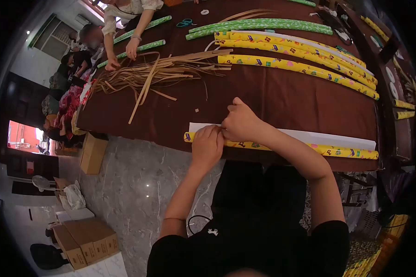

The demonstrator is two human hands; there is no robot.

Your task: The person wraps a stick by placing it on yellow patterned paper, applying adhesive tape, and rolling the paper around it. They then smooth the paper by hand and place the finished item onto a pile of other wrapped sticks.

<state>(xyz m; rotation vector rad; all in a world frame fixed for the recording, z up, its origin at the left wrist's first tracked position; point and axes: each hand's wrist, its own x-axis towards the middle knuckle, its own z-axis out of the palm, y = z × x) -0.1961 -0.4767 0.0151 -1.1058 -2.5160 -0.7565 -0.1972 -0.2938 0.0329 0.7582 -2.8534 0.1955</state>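
A yellow patterned roll of wrapping paper (346,152) lies along the near table edge, its white inner side (328,138) showing as a loose flap behind it. My left hand (208,144) is wrapped over the roll near its left end, fingers together and pressing on the paper. Close against those fingertips, my right hand (241,122) is closed in a pinch above the roll. Whatever it pinches is hidden; a small brownish bit shows between the two hands.
Several yellow rolls (300,67) and green rolls (263,27) lie across the brown-covered table (282,104). A pile of brown paper strips (157,74) is at left, by another person's hands (132,48). Scissors (186,22) and a tape roll (204,12) sit at the far side.
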